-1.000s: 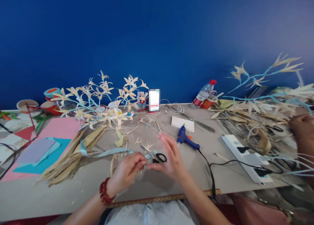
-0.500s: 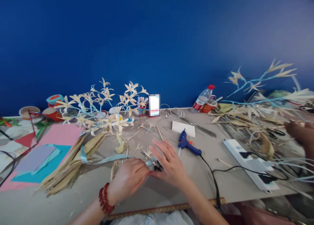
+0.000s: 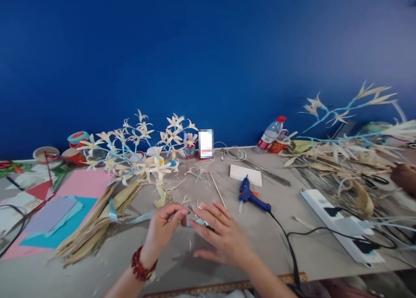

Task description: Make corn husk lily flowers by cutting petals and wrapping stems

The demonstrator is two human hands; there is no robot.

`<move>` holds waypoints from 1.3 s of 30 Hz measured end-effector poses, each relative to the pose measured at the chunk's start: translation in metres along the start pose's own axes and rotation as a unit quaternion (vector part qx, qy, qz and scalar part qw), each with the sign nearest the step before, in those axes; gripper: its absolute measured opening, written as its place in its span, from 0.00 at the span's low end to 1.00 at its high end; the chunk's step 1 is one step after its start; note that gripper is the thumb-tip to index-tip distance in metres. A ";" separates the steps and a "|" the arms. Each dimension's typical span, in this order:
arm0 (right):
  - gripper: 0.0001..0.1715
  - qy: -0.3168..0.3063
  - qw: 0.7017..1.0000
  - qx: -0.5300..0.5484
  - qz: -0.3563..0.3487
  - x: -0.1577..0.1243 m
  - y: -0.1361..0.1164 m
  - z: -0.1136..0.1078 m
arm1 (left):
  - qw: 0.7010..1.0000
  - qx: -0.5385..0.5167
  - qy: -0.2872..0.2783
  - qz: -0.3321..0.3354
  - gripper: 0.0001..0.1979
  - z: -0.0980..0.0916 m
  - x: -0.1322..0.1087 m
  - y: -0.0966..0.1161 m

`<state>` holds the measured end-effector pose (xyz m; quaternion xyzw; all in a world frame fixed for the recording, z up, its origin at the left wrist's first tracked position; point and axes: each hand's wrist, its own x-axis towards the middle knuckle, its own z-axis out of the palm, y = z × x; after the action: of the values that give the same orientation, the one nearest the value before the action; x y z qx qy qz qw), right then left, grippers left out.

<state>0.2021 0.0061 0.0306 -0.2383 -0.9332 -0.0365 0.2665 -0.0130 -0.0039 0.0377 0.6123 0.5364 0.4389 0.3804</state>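
My left hand (image 3: 162, 226), with a red bead bracelet (image 3: 142, 265) at the wrist, is closed in a pinch on the end of a light blue ribbon (image 3: 143, 217) that trails left across the table (image 3: 312, 250). My right hand (image 3: 222, 237) lies just right of it with its fingers stretched out and spread. Its fingertips meet the left hand's pinch over small straw scraps. The scissors seen earlier are hidden under the right hand.
A blue glue gun (image 3: 248, 196) with a black cord, a white card (image 3: 245, 175) and a power strip (image 3: 341, 228) lie to the right. Straw flower branches (image 3: 139, 146), dried leaf strips (image 3: 94, 224) and coloured paper (image 3: 55, 211) lie left. Another person's hand (image 3: 404, 176) is at the far right.
My right hand came down and spread flat over the scissors. My left hand rose a little, still pinching. The other person's hand drew back to the right. The view shifted.
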 end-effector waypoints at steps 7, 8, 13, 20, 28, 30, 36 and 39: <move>0.37 -0.015 0.999 0.033 -0.002 -0.002 -0.002 0.002 | 0.998 -0.048 -0.029 0.025 0.08 0.005 0.010 0.011; 0.38 -0.019 0.999 0.033 -0.001 -0.002 -0.002 0.002 | 0.998 -0.045 -0.039 0.021 0.08 0.006 0.011 0.013; 0.34 -0.047 0.998 0.030 -0.019 -0.002 -0.001 -0.004 | 0.999 -0.030 -0.040 0.000 0.12 0.006 0.012 0.014; 0.27 -0.057 0.996 0.054 -0.035 0.001 -0.002 -0.008 | 0.972 0.098 -0.041 0.208 0.07 0.000 0.013 0.014; 0.21 -0.050 0.994 0.094 -0.035 0.010 -0.009 -0.023 | 0.940 0.175 -0.085 0.280 0.10 0.009 0.010 0.024; 0.19 -0.046 0.994 0.092 -0.038 0.009 -0.008 -0.026 | 0.953 0.169 -0.054 0.244 0.08 0.009 0.012 0.024; 0.13 0.158 0.955 0.182 0.175 -0.016 0.004 -0.016 | 0.999 0.027 -0.027 0.012 0.19 0.009 0.015 -0.005; 0.11 0.274 0.814 0.338 0.385 -0.022 0.007 -0.005 | 0.985 -0.139 -0.060 -0.077 0.24 0.016 0.011 -0.014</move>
<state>0.2245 0.0017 0.0234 -0.4528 -0.6073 0.3231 0.5673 -0.0019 0.0092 0.0213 0.5355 0.4917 0.4409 0.5263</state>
